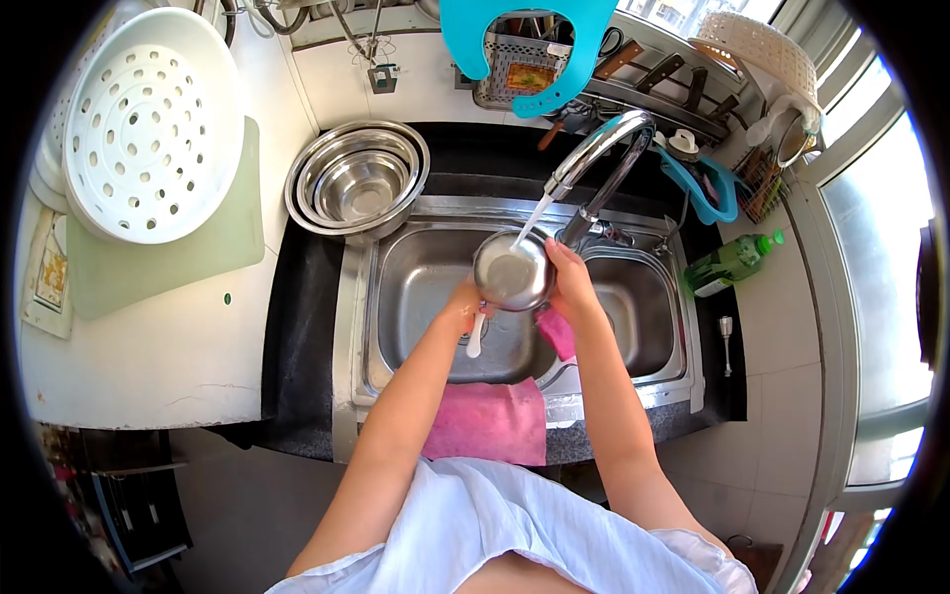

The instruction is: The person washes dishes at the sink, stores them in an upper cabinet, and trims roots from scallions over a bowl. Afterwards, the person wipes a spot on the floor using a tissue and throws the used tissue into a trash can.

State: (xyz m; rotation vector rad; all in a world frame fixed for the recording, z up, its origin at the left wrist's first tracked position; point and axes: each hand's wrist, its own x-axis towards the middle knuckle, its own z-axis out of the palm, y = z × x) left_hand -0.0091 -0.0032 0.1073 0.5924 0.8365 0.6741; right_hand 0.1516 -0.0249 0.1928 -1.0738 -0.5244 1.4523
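A small round metal bowl (515,272) is held over the large sink basin, and water from the curved faucet (601,148) runs into it. My right hand (567,272) grips the bowl's right rim. On its lower left side, my left hand (463,305) is closed, with a white handle (475,337) sticking out below the fingers; whether that hand also grips the bowl is hard to see. Below my right hand a pink cloth (556,333) hangs beside the divider between the basins.
Nested metal bowls (358,183) stand left of the sink (416,267). A pink towel (487,421) lies over the front edge. On the right are a green bottle (727,264) and a blue basket (701,188). A white perforated basket (153,127) is at left; knives (658,75) are behind.
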